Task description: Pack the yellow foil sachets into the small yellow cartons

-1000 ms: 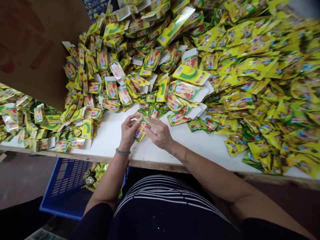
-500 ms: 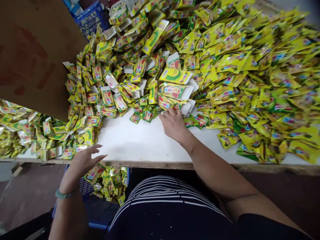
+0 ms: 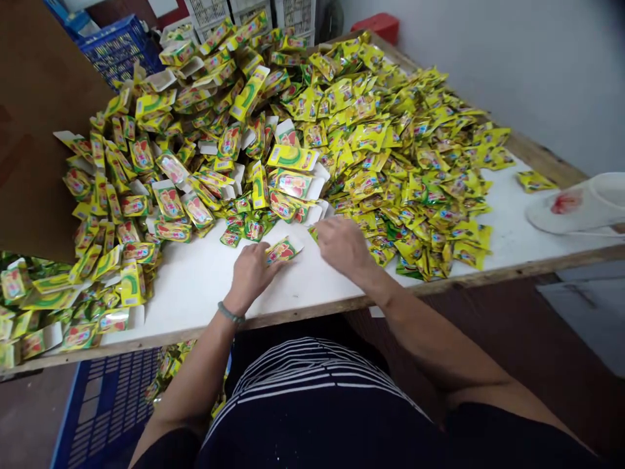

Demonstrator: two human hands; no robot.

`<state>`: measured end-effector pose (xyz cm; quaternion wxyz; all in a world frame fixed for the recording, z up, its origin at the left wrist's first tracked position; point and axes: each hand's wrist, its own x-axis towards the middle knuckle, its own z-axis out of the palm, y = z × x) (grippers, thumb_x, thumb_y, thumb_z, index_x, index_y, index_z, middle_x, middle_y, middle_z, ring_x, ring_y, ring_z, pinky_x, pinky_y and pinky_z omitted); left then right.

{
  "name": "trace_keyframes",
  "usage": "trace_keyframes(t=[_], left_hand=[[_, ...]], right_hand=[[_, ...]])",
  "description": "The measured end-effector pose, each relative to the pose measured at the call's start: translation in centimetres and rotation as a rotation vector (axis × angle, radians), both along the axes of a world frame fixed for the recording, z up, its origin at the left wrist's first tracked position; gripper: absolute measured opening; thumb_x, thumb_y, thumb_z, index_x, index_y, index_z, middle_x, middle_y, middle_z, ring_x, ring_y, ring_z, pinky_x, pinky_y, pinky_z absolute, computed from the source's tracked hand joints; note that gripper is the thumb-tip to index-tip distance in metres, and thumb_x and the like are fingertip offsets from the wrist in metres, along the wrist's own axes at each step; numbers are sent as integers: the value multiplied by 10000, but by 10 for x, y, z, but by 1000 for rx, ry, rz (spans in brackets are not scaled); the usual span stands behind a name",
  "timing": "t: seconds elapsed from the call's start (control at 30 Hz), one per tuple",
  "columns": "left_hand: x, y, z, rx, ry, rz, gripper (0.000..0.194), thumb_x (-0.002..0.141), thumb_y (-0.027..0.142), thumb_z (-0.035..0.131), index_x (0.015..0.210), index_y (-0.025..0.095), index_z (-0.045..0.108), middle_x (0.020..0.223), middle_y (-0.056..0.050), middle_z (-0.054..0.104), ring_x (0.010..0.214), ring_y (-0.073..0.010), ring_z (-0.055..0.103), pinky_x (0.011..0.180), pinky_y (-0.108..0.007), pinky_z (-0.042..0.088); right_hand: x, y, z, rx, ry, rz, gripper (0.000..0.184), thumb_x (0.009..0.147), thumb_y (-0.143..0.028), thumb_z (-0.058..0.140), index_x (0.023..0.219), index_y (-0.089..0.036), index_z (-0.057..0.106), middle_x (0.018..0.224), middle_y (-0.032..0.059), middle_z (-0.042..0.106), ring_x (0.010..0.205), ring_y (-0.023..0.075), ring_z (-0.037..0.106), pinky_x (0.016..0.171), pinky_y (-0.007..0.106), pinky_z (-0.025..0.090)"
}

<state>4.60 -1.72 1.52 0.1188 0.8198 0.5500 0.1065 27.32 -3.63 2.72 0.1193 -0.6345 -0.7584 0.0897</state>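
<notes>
My left hand [image 3: 251, 273], with a bracelet on its wrist, is closed around a small yellow-green carton [image 3: 284, 251] whose white flap end points right. To the right of it, my right hand [image 3: 344, 251] is curled low over the white tabletop, slightly blurred. A green sachet [image 3: 313, 233] pokes out at its fingertips, mostly covered by the hand. Just beyond my hands lie several cartons with white flaps out [image 3: 293, 184] and a few small green sachets [image 3: 254, 228]. A heap of yellow sachets [image 3: 390, 163] spreads to the right.
Many cartons [image 3: 141, 153] are piled at the left, against a large cardboard box [image 3: 34, 143]. A white jug-like container [image 3: 576, 205] stands at the right. Below the table's wooden edge [image 3: 293, 314] is a blue crate [image 3: 112, 397] with more packs. White crates [image 3: 249, 13] stand behind.
My left hand has come up from the table edge and now holds a carton. My right hand has drawn away from the cartons to the green sachets. The view has swung right.
</notes>
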Motion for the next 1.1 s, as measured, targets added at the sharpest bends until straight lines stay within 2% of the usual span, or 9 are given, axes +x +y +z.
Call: trace_keyframes(t=[0.1,0.2,0.33,0.53,0.63,0.77,0.9,1.0,1.1], left_hand=[[12,7,-7,-38,132,-112,596,793,445,761,1281,146,597,1226,-180,667,1176,-359,584,977,-446,476],[5,10,-10,-98,159,-79,684,792,400,764,1372,129,521,1208,-182,653,1144,-343,591,960,-429,482],[-19,2,-12,-113,95,64,800,715,433,812,1394,145,501,1213,-173,618,1101,-332,608,881,-398,503],[-48,-11,-18,-275,-269,202,441,734,496,759,1044,198,661,887,-36,699,824,-229,651,706,-312,476],[-57,-12,-18,-455,-654,240,396,703,487,775,901,181,621,808,-12,712,730,-193,648,672,-298,488],[-67,-7,-9,-602,-1092,309,585,607,404,871,1047,185,553,883,-40,759,720,-198,696,679,-315,537],[-77,1,-2,-616,-1204,315,610,574,358,907,1064,179,591,885,-53,773,721,-194,713,673,-295,542],[-85,9,-4,-578,-1236,328,503,616,411,887,974,157,641,860,-55,771,716,-179,711,688,-284,539],[-91,19,-11,-551,-1268,347,464,619,425,886,920,154,659,830,-33,765,704,-160,704,703,-276,537]], right_hand=[[38,-5,-18,93,-128,-209,442,885,-113,454,1301,-134,603,1418,226,515,1291,422,404,945,540,390],[54,-6,-39,44,-131,-137,512,843,-99,479,1338,-149,599,1387,230,516,1276,444,391,924,553,416],[52,-5,-54,49,57,29,480,849,-123,500,1312,-128,629,1324,192,580,1186,336,510,1008,470,422],[45,2,-60,99,60,-18,512,855,-177,569,1363,-123,596,1383,192,579,1193,335,537,1021,472,412],[32,7,-56,54,151,8,345,894,-200,548,1202,-149,695,1216,150,688,1091,277,611,969,393,449],[-5,17,-42,68,293,40,241,919,-187,482,983,-175,715,1022,106,731,979,242,648,863,329,472],[-51,40,-23,86,527,-33,251,917,-199,449,1069,-190,649,929,78,706,800,221,658,703,305,488],[-80,59,-14,-81,818,14,264,921,-245,454,1133,-222,611,940,35,673,578,153,623,548,268,476],[-94,73,-18,-245,1020,48,263,896,-248,490,1123,-238,623,942,14,651,526,119,607,477,240,473]])
